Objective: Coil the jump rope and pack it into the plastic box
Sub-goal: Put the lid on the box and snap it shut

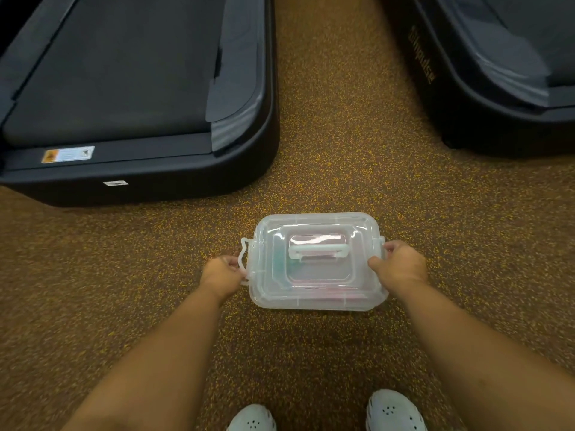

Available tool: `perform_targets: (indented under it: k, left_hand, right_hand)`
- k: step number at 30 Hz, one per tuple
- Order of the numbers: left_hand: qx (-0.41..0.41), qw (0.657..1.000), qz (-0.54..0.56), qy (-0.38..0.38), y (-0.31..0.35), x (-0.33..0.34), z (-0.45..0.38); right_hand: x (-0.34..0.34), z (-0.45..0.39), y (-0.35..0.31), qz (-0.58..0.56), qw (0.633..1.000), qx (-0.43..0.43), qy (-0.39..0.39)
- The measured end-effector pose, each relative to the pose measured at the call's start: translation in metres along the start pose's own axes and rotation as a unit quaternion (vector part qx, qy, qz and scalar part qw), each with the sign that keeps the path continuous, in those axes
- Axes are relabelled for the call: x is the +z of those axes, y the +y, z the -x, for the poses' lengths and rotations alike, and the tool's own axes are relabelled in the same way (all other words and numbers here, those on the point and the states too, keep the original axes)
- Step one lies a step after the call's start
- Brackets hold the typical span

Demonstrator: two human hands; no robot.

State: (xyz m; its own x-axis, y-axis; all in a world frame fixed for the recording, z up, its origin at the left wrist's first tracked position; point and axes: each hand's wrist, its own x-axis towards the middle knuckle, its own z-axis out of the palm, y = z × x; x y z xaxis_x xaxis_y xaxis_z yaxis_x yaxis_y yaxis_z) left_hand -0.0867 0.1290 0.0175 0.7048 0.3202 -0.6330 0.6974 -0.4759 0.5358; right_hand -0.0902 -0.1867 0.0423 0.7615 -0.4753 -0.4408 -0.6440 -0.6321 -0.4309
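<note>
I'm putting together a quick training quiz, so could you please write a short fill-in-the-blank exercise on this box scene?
1. The lid of the plastic box is ____.
2. The left hand pinches the side ____ of the box.
3. The box sits on the speckled ____, near two black treadmills.
4. The right hand grips the box's ____ end.

Missing words: on (closed); latch; floor; right
</note>
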Motion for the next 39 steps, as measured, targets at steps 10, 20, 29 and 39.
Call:
perform_targets:
  k: [10,20,29,39]
  left_hand:
    - [-0.033,0.991,0.121,-0.034,-0.01,0.003,0.003]
    - [-0.107,0.984,0.139,0.008,0.004,0.014,0.003]
    - [-0.149,0.966,0.211,0.013,0.011,0.017,0.003]
    - [-0.142,0.967,0.203,0.054,0.002,0.018,-0.001]
  right_hand:
    - [0.007,0.003,-0.009,0.014,1.0,-0.01,0.001]
    - [0.008,0.005,0.0,-0.057,0.998,-0.01,-0.006]
    - [0.001,0.003,0.019,-0.408,0.891,0.146,-0.136]
    - [-0.005,0.0,0.035,-0.482,0.837,0.169,-0.196]
